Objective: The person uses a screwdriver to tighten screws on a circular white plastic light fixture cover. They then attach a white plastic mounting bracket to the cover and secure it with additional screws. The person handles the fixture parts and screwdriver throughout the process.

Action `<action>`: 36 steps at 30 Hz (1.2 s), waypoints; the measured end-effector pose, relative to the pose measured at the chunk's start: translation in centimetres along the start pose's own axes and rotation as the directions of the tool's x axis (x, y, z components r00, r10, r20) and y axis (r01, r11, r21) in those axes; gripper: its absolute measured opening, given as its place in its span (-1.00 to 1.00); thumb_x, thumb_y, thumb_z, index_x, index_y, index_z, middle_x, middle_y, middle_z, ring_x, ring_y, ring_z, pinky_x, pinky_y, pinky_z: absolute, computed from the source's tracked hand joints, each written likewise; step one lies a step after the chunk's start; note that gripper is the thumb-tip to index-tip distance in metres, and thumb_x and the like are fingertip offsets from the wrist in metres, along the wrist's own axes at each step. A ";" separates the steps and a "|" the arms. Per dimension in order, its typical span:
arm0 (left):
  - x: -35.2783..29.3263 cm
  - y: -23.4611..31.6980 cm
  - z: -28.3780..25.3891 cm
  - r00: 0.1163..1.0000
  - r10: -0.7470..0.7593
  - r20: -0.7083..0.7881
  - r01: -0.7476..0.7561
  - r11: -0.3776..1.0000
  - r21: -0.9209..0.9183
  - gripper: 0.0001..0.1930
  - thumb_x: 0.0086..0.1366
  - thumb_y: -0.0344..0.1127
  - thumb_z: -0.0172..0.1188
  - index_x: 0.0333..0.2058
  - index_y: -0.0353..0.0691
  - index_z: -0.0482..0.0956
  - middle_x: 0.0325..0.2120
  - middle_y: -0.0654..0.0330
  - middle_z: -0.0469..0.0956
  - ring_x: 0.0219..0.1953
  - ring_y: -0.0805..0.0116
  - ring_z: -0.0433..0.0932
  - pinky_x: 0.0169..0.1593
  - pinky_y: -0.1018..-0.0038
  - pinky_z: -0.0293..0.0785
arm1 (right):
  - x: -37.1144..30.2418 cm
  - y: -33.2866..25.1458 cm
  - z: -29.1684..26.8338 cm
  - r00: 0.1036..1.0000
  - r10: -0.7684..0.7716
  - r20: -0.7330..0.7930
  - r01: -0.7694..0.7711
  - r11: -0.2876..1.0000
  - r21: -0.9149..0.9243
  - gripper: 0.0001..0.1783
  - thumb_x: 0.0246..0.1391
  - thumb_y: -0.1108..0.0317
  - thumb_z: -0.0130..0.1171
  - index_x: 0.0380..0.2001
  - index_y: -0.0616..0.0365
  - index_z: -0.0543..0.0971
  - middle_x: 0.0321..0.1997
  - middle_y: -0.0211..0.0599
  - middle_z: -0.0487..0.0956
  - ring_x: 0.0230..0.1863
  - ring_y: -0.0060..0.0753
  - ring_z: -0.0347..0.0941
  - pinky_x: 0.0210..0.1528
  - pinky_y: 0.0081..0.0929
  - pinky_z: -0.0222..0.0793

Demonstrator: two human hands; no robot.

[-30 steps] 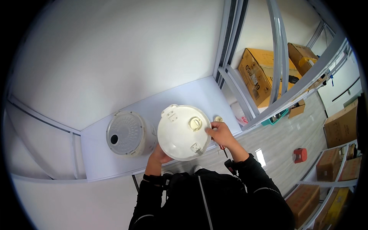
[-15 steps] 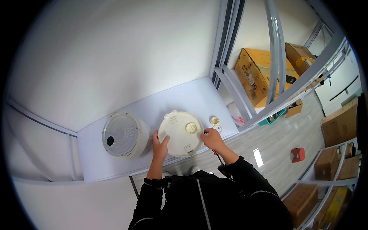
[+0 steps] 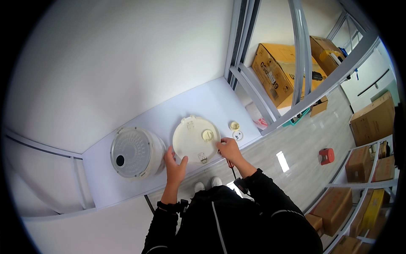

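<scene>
A round cream lid (image 3: 188,142) lies on the white shelf, with a raised round knob (image 3: 207,135) on its right side and small fittings near its rim. My left hand (image 3: 174,167) is at the lid's lower left edge, thumb and fingers apart; the fingertips are close to the rim. At the lid's right edge is my right hand (image 3: 230,151), its fingers curled round a red-handled screwdriver (image 3: 230,164) that points down toward me. To the left stands a white drum-shaped container (image 3: 134,150) with a grey ribbed end and a dark round hole.
Right of the lid lie a small cream cap (image 3: 234,125) and a white disc with dark holes (image 3: 237,135). Grey frame posts (image 3: 298,55) rise at the right, before a yellow cardboard box (image 3: 275,72). A red stool (image 3: 326,156) stands on the floor near shelved cartons (image 3: 332,207).
The lid now sits lower and flatter on the shelf. My left hand has loosened from its rim and slid slightly toward me. The view has shifted a little.
</scene>
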State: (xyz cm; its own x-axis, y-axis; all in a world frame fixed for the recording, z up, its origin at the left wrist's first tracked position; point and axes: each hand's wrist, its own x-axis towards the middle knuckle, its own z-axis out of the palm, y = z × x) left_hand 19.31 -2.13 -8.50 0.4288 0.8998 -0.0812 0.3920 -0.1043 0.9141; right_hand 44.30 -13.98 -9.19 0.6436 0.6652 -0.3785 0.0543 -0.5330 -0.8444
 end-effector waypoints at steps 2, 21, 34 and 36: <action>-0.7 0.9 -0.6 0.998 0.062 0.021 -0.063 0.996 0.067 -0.14 0.30 -0.32 0.41 0.47 -0.32 0.14 0.37 -0.13 0.21 0.38 -0.11 0.37 0.42 0.08 0.32 | -0.2 -0.7 -0.1 0.999 0.046 -0.018 -0.047 0.998 -0.030 -0.37 0.14 -0.06 0.33 -0.02 0.38 0.71 -0.36 0.14 0.75 -0.19 0.02 0.76 -0.05 -0.16 0.62; -0.2 7.4 -3.4 0.913 0.308 0.269 -0.333 0.942 0.051 -0.56 0.32 -0.32 0.38 0.16 -0.17 0.59 -0.09 0.17 0.59 -0.45 0.36 0.46 -0.26 0.37 0.51 | -11.9 -5.3 -9.3 0.935 -0.197 -0.294 0.261 0.945 0.196 -0.35 -0.11 0.65 0.23 0.16 0.17 0.52 -0.18 -0.25 0.53 -0.62 -0.41 0.52 -0.56 -0.44 0.50; 0.2 13.0 10.6 0.843 0.354 0.405 -0.416 0.907 0.073 -0.80 0.35 -0.35 0.33 -0.08 -0.20 0.69 -0.27 0.07 0.70 -0.33 0.11 0.66 -0.19 0.24 0.58 | -15.4 -8.2 -18.8 0.877 -0.476 0.070 0.420 0.828 0.371 -0.56 0.36 0.48 0.30 0.25 0.20 0.47 0.00 -0.28 0.66 -0.09 -0.48 0.62 -0.18 -0.44 0.66; 0.1 12.7 14.0 0.861 0.355 0.364 -0.418 0.902 0.108 -0.82 0.35 -0.36 0.32 -0.09 -0.19 0.69 -0.26 0.06 0.70 -0.28 0.03 0.67 -0.16 0.18 0.59 | -15.0 -7.8 -21.3 0.845 -0.524 0.106 0.483 0.833 0.269 -0.59 0.35 0.47 0.31 0.22 0.19 0.50 -0.03 -0.31 0.67 -0.08 -0.47 0.62 -0.13 -0.45 0.63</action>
State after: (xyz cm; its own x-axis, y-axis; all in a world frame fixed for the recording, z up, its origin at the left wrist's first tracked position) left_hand 35.70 -9.31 -2.50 0.8049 0.5831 0.1102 0.2621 -0.5158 0.8156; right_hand 50.51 -30.95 11.13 0.4346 0.8968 0.0822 0.1508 0.0175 -0.9884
